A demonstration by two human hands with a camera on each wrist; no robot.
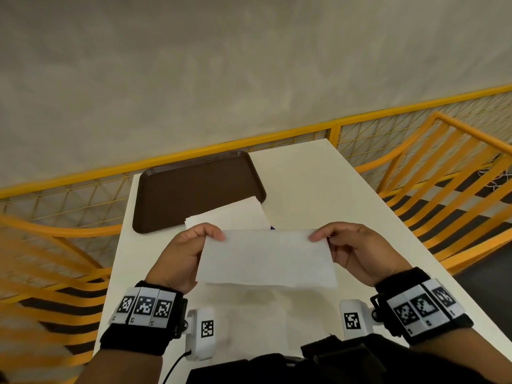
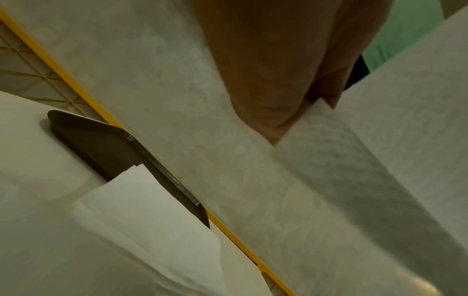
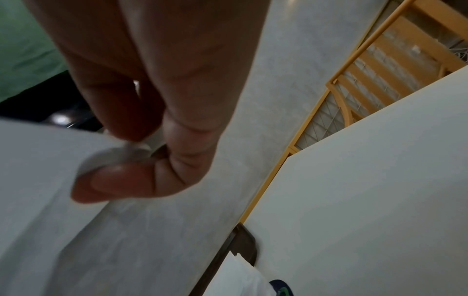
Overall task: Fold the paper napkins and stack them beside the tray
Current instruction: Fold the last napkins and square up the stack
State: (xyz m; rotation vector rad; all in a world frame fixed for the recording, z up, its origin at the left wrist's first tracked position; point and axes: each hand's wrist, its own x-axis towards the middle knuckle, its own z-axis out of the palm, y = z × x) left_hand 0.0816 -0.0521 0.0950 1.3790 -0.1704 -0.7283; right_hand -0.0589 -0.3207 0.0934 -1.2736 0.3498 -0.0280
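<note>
I hold a white paper napkin [image 1: 267, 259] up over the table, folded into a wide rectangle. My left hand [image 1: 191, 245] pinches its upper left corner and my right hand [image 1: 349, 245] pinches its upper right corner. The left wrist view shows the napkin [image 2: 380, 160] under my thumb. In the right wrist view my thumb and finger pinch the napkin [image 3: 38, 170]. A pile of white napkins [image 1: 230, 216] lies past my hands, overlapping the near right corner of the brown tray [image 1: 194, 189]. The pile [image 2: 152, 210] and the tray [image 2: 101, 144] also show in the left wrist view.
The white table [image 1: 318, 189] runs away from me, with bare surface right of the tray. Yellow railings [image 1: 443, 176] and slatted seats flank it on both sides. A small dark blue object [image 3: 281, 288] peeks out beside the pile. Black gear sits at my waist.
</note>
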